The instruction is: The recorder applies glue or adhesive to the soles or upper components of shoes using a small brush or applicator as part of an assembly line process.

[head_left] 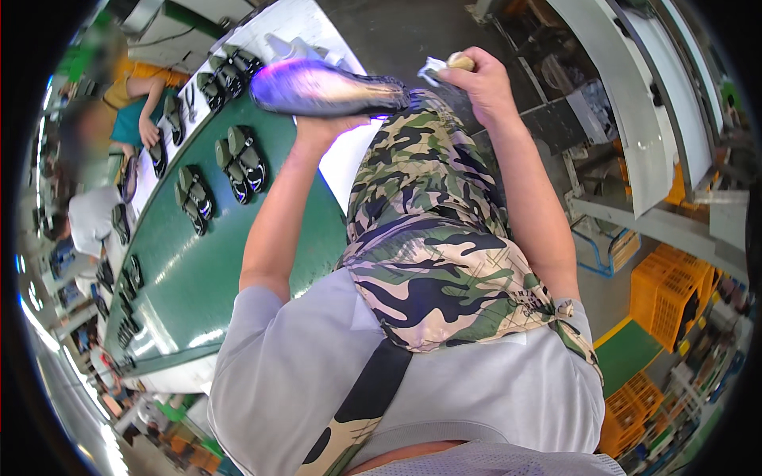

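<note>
A dark shoe (325,89) is held up in front of me, its long side lit purple and orange. Beneath it, my left hand (325,129) is closed on the shoe; most of its fingers are hidden behind it. My right hand (481,82), to the right of the shoe and apart from it, pinches a small tan pad-like piece (460,61) with a crumpled white bit (432,70) beside it. What exactly this piece is, I cannot make out.
On my left runs a green conveyor belt (270,230) with pairs of dark strapped sandals (242,164) and a white edge (324,32). A co-worker's hand (148,131) touches a shoe across it. On the right are a metal frame (635,226) and yellow crates (671,289).
</note>
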A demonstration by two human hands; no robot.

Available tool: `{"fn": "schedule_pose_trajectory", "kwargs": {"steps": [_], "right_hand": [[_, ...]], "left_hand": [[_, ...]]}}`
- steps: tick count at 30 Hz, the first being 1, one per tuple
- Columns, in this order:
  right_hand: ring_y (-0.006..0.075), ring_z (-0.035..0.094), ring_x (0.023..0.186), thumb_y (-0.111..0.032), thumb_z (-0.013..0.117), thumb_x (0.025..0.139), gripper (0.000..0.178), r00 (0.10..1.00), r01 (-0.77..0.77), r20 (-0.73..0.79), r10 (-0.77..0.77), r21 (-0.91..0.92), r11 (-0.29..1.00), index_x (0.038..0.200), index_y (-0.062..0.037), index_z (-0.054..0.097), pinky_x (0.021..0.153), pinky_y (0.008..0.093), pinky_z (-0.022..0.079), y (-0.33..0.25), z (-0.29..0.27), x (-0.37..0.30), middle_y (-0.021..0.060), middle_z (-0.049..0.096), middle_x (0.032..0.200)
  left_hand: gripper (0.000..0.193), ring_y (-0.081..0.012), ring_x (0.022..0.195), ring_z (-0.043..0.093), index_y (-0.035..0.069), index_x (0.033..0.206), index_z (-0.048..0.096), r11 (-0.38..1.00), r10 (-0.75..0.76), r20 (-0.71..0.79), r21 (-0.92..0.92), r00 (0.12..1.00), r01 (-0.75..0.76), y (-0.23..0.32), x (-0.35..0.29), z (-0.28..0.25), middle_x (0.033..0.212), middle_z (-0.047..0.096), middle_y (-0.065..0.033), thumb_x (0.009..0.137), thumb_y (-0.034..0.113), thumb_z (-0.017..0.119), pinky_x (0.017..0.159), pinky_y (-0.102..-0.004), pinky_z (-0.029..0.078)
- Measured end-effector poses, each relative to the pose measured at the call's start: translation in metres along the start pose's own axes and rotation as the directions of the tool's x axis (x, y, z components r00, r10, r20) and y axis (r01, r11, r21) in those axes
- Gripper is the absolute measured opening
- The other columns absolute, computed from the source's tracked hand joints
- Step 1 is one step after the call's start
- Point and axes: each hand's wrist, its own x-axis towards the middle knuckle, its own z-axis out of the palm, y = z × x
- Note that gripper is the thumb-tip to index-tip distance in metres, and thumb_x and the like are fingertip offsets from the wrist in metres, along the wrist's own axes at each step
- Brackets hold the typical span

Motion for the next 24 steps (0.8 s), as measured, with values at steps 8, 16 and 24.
{"fn": "schedule_pose_trajectory", "kwargs": {"steps": [8,16,24], "right_hand": [[0.0082,0.057,0.07,-0.001,0.078,0.075,0.022,1.0,0.02,-0.023,-0.02,0.013,1.0,0.089,-0.0039,0.061,0.066,0.0238,0.048,0.001,0.011,0.002,0.0003,0.059,0.079],[0.0109,0.059,0.069,-0.001,0.079,0.073,0.023,0.985,-0.162,0.1,0.138,0.293,0.942,0.085,-0.0034,0.06,0.063,0.0261,0.047,-0.006,0.025,-0.02,0.0033,0.063,0.077],[0.0113,0.06,0.069,-0.003,0.079,0.074,0.022,0.984,-0.154,0.131,0.118,0.309,0.939,0.085,-0.0033,0.06,0.064,0.0254,0.049,-0.044,0.027,-0.033,0.0039,0.063,0.077]], "left_hand": [[0.038,-0.0337,0.103,0.068,-0.001,0.107,0.061,0.829,0.445,0.176,0.291,0.878,-0.478,0.07,0.029,0.015,0.114,0.068,-0.0184,0.072,0.002,0.076,0.087,-0.0373,0.056],[0.044,-0.0323,0.102,0.069,-0.001,0.113,0.06,0.85,0.366,0.142,0.352,0.92,-0.392,0.066,0.026,0.02,0.114,0.068,-0.0176,0.072,0.001,0.077,0.087,-0.0367,0.055],[0.045,-0.0298,0.093,0.07,0.004,0.113,0.063,0.913,0.219,0.16,0.316,0.963,-0.26,0.065,0.032,0.032,0.105,0.07,-0.015,0.07,0.004,0.079,0.08,-0.0362,0.056]]}}
